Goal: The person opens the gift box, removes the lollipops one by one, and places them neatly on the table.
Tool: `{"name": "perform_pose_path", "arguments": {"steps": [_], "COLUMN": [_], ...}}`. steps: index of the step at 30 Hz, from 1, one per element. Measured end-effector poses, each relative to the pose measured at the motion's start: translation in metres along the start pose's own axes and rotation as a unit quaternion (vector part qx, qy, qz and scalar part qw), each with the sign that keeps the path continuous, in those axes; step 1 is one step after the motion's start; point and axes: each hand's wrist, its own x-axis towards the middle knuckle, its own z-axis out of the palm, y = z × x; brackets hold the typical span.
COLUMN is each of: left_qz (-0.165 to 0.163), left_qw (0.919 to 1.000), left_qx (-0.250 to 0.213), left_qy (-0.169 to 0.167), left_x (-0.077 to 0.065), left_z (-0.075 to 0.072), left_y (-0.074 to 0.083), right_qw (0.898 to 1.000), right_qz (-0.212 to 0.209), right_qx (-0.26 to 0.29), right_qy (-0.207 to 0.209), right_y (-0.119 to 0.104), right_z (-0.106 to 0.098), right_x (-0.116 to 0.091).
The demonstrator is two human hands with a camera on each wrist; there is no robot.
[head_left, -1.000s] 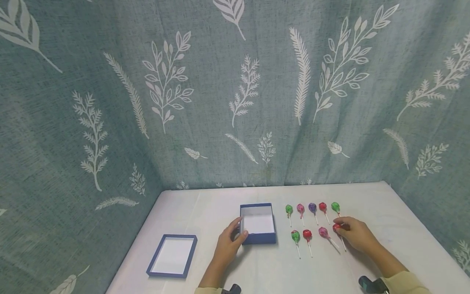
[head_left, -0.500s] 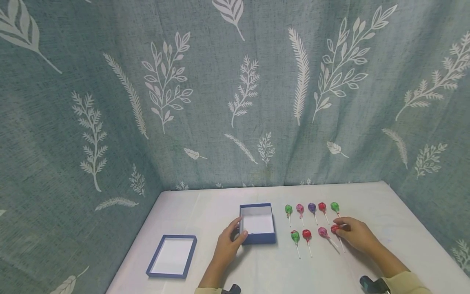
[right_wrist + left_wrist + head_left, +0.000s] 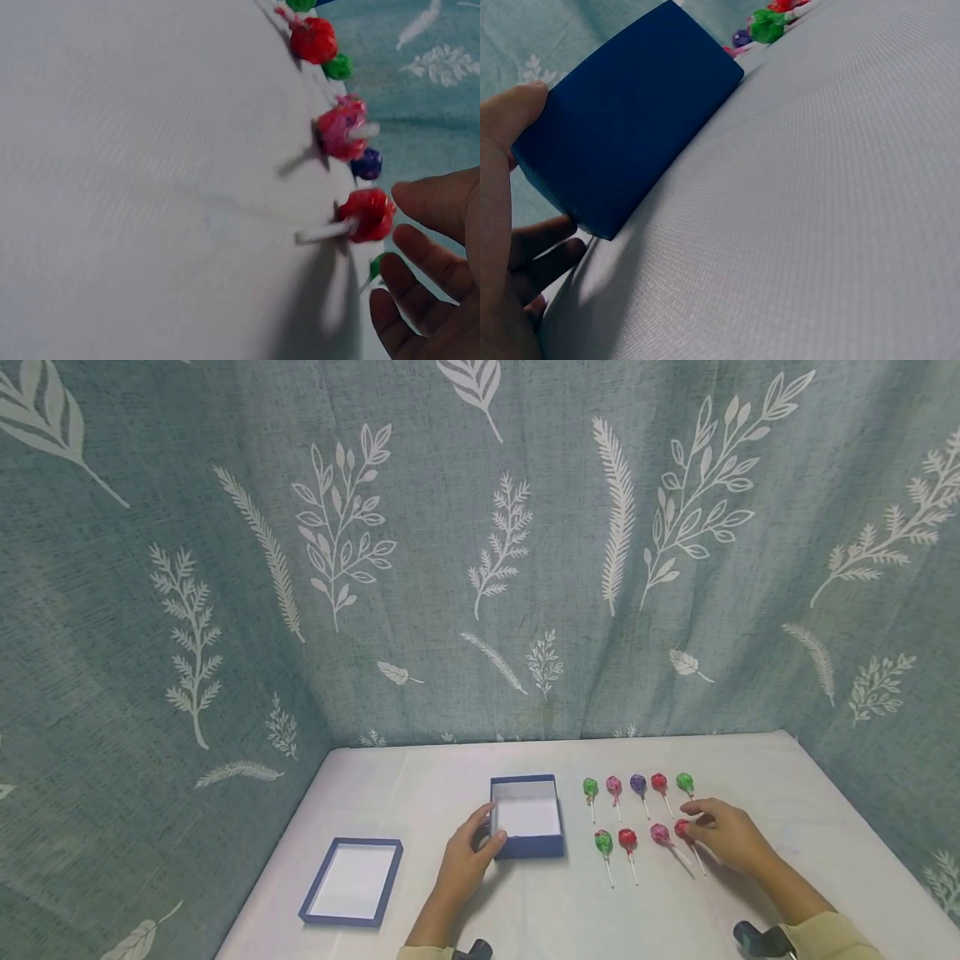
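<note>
My left hand (image 3: 463, 858) holds the near left corner of an open blue box (image 3: 528, 847) with a white inside. In the left wrist view the thumb (image 3: 523, 105) lies at the rim of the box wall (image 3: 630, 120), the other fingers at its side. My right hand (image 3: 726, 837) is beside a red lollipop (image 3: 682, 828) at the right end of the front row. In the right wrist view its parted fingers (image 3: 427, 259) are just off that lollipop's wrapped head (image 3: 371, 214). A pink lollipop (image 3: 660, 834) lies immediately left of it.
The front row also has a red lollipop (image 3: 627, 839) and a green lollipop (image 3: 603, 842). Several more lie in a row behind, including a purple lollipop (image 3: 638, 784). A blue-rimmed box lid (image 3: 348, 842) lies inside up at the left. Patterned curtain (image 3: 450, 568) surrounds the white table (image 3: 570, 910).
The red lollipop by my right hand has shifted slightly left, and the fingers have come away from its head. My left hand and the box have stayed put.
</note>
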Motion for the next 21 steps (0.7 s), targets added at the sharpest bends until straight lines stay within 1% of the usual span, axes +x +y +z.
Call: {"name": "perform_pose_path", "arguments": {"steps": [4, 8, 12, 15, 21], "left_qz": [0.004, 0.003, 0.001, -0.002, -0.003], "left_qw": [1.0000, 1.0000, 1.0000, 1.0000, 1.0000], "left_qx": [0.006, 0.008, 0.006, 0.006, -0.002], "left_qy": [0.000, 0.000, -0.001, -0.003, -0.002], "left_x": [0.001, 0.000, 0.000, -0.001, 0.000], "left_z": [0.000, -0.002, -0.002, -0.002, -0.002], "left_y": [0.001, 0.002, 0.003, 0.002, 0.002], "right_qw": [1.000, 1.000, 0.999, 0.999, 0.996], "right_qz": [-0.013, -0.028, -0.023, -0.019, -0.073], "right_qx": [-0.012, -0.011, -0.022, -0.034, -0.054], "right_qy": [0.010, -0.007, -0.021, -0.017, 0.007], "right_y": [-0.008, -0.020, -0.028, -0.027, -0.021], "right_z": [-0.002, -0.002, 0.001, 0.006, 0.014], "right_x": [0.000, 0.000, 0.001, 0.003, 0.010]}}
